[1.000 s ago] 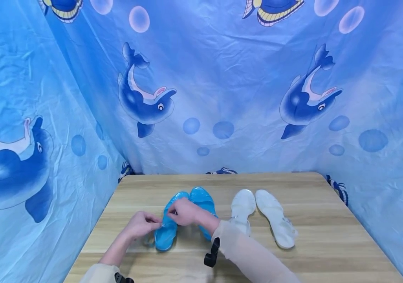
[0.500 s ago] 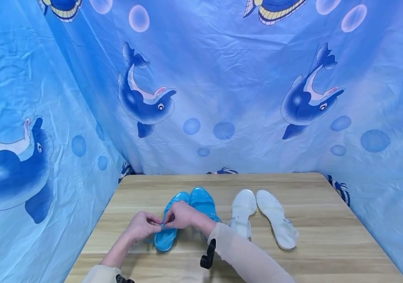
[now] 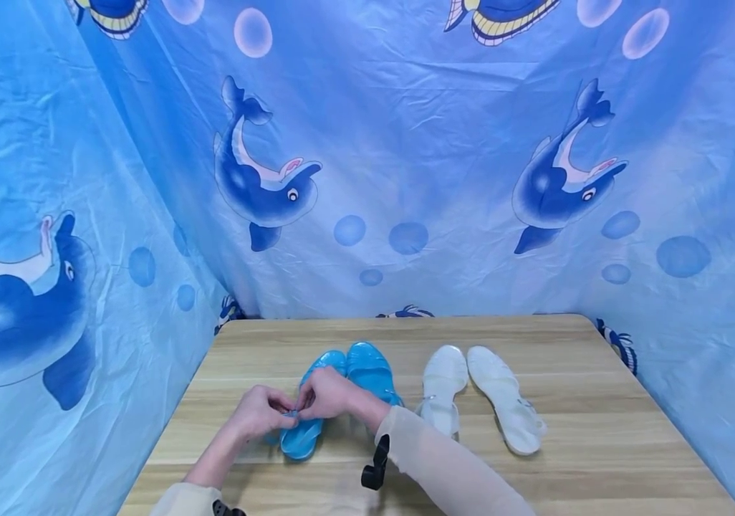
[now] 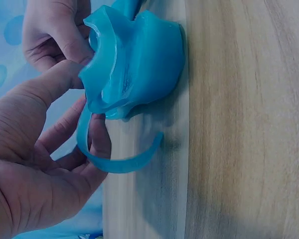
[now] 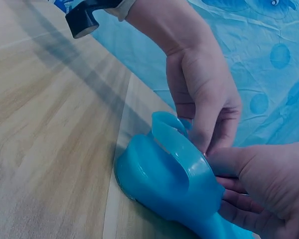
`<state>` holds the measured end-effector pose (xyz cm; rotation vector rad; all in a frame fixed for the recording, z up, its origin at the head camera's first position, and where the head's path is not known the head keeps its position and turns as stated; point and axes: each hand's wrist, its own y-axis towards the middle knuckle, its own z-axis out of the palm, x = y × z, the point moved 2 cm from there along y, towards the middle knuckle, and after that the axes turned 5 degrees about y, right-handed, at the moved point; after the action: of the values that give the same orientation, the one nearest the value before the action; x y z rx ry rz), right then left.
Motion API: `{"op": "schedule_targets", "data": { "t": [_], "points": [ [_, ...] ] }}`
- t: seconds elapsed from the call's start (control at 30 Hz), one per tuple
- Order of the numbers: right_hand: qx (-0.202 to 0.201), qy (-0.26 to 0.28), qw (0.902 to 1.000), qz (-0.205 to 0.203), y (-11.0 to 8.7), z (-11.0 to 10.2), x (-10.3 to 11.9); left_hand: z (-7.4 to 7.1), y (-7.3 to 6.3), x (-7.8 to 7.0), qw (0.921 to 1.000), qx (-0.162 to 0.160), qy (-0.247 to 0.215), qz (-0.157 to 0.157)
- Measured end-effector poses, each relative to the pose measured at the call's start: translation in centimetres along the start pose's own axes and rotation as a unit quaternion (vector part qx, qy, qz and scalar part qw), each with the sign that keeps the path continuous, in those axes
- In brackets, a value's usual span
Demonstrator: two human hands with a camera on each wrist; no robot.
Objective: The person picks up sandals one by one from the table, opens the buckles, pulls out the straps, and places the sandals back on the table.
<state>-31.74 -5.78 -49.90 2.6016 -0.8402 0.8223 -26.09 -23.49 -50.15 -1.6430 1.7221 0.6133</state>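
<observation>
Two blue jelly sandals lie at the table's middle left. Over the left blue sandal (image 3: 301,438) both hands meet at its ankle strap. My left hand (image 3: 256,413) pinches the strap at the sandal's outer side with thumb and fingers; in the left wrist view the strap's free end (image 4: 120,166) curls out past those fingers. From the inner side my right hand (image 3: 330,394) pinches the strap with thumb and forefinger, its tips against the left thumb, seen in the right wrist view. Any buckle is hidden behind the fingertips. The right blue sandal (image 3: 369,369) lies beside it, partly under the right wrist.
A pair of white sandals, one nearer (image 3: 443,376) and one farther right (image 3: 503,401), lies right of the blue pair, with the right sleeve (image 3: 451,466) passing in front. A blue dolphin-print curtain (image 3: 367,172) hangs behind and beside the wooden table (image 3: 599,430).
My right hand has come down and slightly left from above the sandal, and its fingertips now meet the left ones at the strap. The left hand has stayed nearly still.
</observation>
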Motion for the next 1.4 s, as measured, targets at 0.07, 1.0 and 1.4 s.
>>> {"op": "schedule_targets", "data": {
  "t": [0.07, 1.0, 1.4],
  "points": [
    [0.004, -0.008, 1.0, -0.001, 0.2, 0.1, 0.1, 0.0, 0.0, 0.1, 0.9999, -0.006, 0.009, 0.009],
    [-0.014, -0.053, 0.9981, -0.028, -1.3, -0.1, 0.2, 1.0, -0.3, 0.4, 0.9954, -0.054, 0.042, 0.066],
    [0.013, -0.063, 0.9978, -0.015, -0.3, -0.1, 1.0, 0.6, -0.6, 0.5, 0.9925, -0.059, 0.071, 0.08]
  ]
}}
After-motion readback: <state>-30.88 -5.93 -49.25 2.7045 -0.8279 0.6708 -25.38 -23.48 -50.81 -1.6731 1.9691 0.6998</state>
